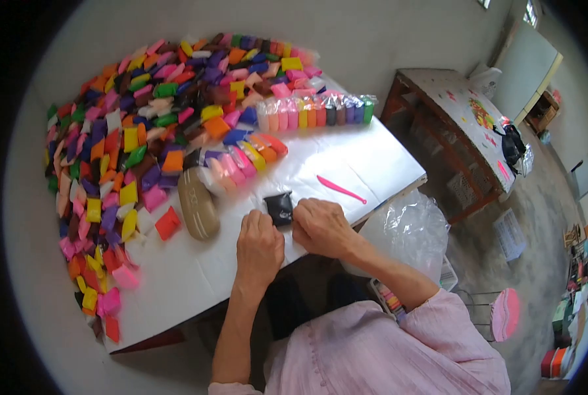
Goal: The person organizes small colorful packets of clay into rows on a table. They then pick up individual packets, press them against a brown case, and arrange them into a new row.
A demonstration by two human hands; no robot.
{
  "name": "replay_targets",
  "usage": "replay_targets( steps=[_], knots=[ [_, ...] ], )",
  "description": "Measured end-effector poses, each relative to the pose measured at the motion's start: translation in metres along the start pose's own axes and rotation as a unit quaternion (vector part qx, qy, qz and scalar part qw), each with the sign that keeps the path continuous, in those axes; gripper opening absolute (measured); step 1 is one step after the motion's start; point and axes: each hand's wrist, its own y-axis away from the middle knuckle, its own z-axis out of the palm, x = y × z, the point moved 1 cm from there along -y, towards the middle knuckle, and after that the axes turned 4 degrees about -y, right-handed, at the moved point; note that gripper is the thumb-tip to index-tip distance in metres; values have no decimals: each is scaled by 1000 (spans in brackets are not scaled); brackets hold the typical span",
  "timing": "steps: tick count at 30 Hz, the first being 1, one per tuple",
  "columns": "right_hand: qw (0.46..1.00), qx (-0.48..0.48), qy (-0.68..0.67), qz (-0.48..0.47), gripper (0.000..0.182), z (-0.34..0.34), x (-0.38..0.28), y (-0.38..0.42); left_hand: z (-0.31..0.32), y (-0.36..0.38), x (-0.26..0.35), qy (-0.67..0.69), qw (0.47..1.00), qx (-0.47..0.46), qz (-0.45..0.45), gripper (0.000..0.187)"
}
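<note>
A small, shiny black clay packet (279, 206) lies at the front edge of the white-covered table, between my two hands. My left hand (261, 245) is closed at its lower left corner, fingers curled and pressed together. On the other side my right hand (321, 226) is also closed, its fingertips at the packet's right edge. The fingertips are partly hidden by my knuckles. To the right of the packet lies a pink modelling knife (341, 189). A brown oblong case (200, 205) rests left of my left hand.
A big heap of colourful clay packets (136, 138) covers the table's left and back. Strips of joined packets (317, 112) lie behind my hands. A clear plastic bag (409, 230) hangs by the right table edge. A pink stool (504, 315) and another table (452, 112) stand right.
</note>
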Motion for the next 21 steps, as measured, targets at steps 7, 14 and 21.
replay_targets(
  steps=[7, 14, 21],
  knots=[
    [997, 46, -47, 42, 14, -10, -1, 2, -1, 2, 1, 19, 998, 61, 18, 10],
    [962, 118, 183, 164, 12, -34, 21, 5, -5, 8, 4, 8, 997, 74, 14, 9],
    [975, 0, 99, 198, 33, -19, -19, -43, -13, 9, -11, 229, 965, 75, -103, 6]
  ],
)
